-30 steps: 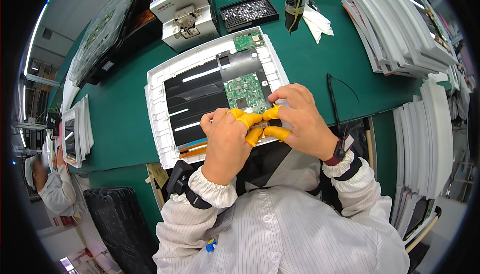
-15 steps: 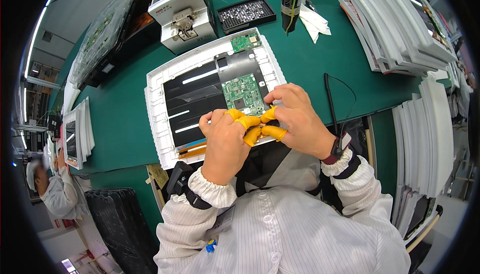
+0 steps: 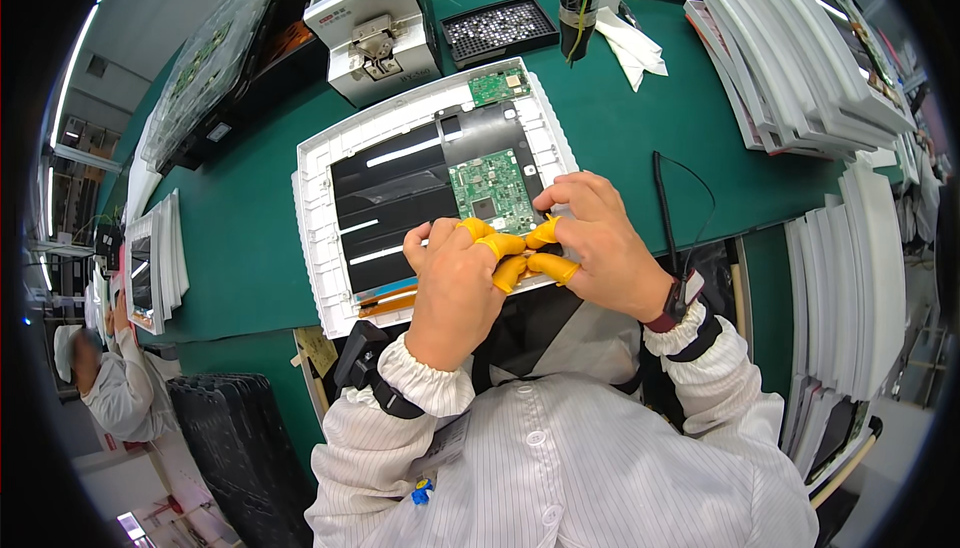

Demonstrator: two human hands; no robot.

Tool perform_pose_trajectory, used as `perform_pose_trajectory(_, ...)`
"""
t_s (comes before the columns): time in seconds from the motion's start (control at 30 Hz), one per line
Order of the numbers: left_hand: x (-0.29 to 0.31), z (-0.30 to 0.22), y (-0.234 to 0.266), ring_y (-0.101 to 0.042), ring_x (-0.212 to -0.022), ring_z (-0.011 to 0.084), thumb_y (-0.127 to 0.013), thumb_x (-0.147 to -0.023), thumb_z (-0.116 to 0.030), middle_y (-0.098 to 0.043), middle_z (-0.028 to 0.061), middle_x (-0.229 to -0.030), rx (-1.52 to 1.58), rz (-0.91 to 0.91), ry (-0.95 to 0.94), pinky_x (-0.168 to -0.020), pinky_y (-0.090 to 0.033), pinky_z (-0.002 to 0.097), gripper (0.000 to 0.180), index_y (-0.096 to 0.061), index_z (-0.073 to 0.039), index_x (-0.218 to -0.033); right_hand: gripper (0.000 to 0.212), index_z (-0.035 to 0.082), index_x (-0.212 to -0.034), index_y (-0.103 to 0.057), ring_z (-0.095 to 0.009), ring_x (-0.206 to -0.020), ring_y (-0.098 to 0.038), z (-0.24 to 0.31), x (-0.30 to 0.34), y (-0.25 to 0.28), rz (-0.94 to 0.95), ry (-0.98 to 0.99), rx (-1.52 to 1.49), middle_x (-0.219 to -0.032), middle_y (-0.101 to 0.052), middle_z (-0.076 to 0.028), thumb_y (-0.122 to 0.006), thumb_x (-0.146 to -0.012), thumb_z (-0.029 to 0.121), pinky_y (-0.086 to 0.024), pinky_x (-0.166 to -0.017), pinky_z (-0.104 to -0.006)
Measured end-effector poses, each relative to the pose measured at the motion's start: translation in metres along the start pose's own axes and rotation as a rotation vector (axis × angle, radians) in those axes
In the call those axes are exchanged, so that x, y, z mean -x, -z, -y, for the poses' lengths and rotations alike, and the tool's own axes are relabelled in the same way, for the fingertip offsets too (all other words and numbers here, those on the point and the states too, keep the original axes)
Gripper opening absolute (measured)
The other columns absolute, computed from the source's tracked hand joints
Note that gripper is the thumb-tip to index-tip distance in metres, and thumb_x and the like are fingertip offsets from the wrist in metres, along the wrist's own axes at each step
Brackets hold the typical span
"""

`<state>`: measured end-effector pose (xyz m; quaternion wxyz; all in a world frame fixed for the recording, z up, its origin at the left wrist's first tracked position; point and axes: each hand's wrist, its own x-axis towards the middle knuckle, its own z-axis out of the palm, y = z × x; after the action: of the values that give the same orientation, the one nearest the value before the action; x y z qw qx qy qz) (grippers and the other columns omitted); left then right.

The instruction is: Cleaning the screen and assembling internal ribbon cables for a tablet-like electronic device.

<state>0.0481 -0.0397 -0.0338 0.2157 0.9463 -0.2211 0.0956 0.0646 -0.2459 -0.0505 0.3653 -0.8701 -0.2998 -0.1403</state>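
A white plastic panel housing (image 3: 318, 210) lies on the green bench, with a black sheet (image 3: 385, 193) and a green circuit board (image 3: 497, 188) inside it. A smaller green board (image 3: 498, 86) sits at its far corner. My left hand (image 3: 455, 283) and my right hand (image 3: 600, 243) meet over the near edge, just below the larger board. Yellow finger cots cover the thumb and some fingers of each. Both hands are closed in a pinch, fingertips nearly touching; what they grip is hidden. An orange flex strip (image 3: 388, 305) runs along the near left edge.
A white machine (image 3: 370, 33) and a black tray of small parts (image 3: 500, 30) stand behind the housing. White housings (image 3: 790, 58) are stacked at right, more (image 3: 155, 263) at left. A coiled black cord (image 3: 662, 198) lies right of my hand. Another person (image 3: 115, 378) works far left.
My view has shifted slightly, so the bench things sit a little lower and to the right. Both hands stay pinched at the same near edge, with only slight finger movement.
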Motion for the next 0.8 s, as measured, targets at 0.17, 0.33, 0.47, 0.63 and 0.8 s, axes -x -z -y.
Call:
perform_pose_trajectory(0.17, 0.0, 0.0, -0.001, -0.056, -0.099, 0.0246, -0.082, -0.076, -0.017, -0.065, 0.0028, -0.091, 0.029, 0.016, -0.002, -0.098, -0.033, 0.0451, 0.023, -0.078, -0.013, -0.098, 0.023, 0.002, -0.08, -0.063, -0.034, -0.122, -0.05, 0.0, 0.001, 0.001, 0.007, -0.012, -0.003, -0.12, -0.06, -0.01, -0.082, -0.068, 0.005, -0.039, -0.104, -0.0461)
perform_pose_trajectory(0.33, -0.001, 0.0, 0.001, -0.057, -0.099, 0.0245, -0.082, -0.076, -0.017, -0.066, 0.0023, -0.093, 0.002, 0.018, -0.015, -0.097, -0.033, 0.0448, 0.024, -0.078, -0.013, -0.099, 0.024, 0.002, -0.082, -0.064, -0.034, -0.123, -0.049, -0.001, 0.002, -0.001, -0.006, -0.002, -0.023, -0.121, -0.059, -0.009, -0.083, -0.068, 0.006, -0.039, -0.104, -0.047)
perform_pose_trajectory(0.47, 0.0, 0.0, 0.002, -0.057, -0.099, 0.0244, -0.082, -0.076, -0.017, -0.067, 0.0021, -0.095, 0.003, -0.001, -0.019, -0.096, -0.032, 0.0451, 0.024, -0.078, -0.014, -0.099, 0.023, 0.003, -0.084, -0.064, -0.034, -0.122, -0.049, 0.002, -0.001, -0.003, 0.017, 0.004, -0.017, -0.12, -0.059, -0.009, -0.082, -0.07, 0.008, -0.038, -0.104, -0.0484)
perform_pose_trajectory(0.63, 0.003, 0.002, -0.001, -0.057, -0.101, 0.0241, -0.081, -0.077, -0.016, -0.066, 0.0016, -0.094, -0.06, -0.015, -0.007, -0.1, -0.031, 0.0479, 0.022, -0.078, -0.014, -0.099, 0.024, 0.002, -0.085, -0.064, -0.035, -0.121, -0.05, -0.001, 0.001, -0.003, 0.01, -0.022, -0.009, -0.12, -0.059, -0.01, -0.082, -0.069, 0.005, -0.039, -0.104, -0.0477)
perform_pose_trajectory(0.8, 0.007, 0.002, 0.013, -0.058, -0.103, 0.0244, -0.08, -0.076, -0.013, -0.067, 0.0017, -0.095, -0.08, -0.043, -0.016, -0.103, -0.03, 0.0498, 0.022, -0.078, -0.015, -0.098, 0.022, 0.002, -0.084, -0.063, -0.034, -0.12, -0.051, 0.0, 0.001, -0.001, -0.013, -0.025, -0.017, -0.119, -0.059, -0.01, -0.08, -0.069, 0.003, -0.04, -0.103, -0.0467)
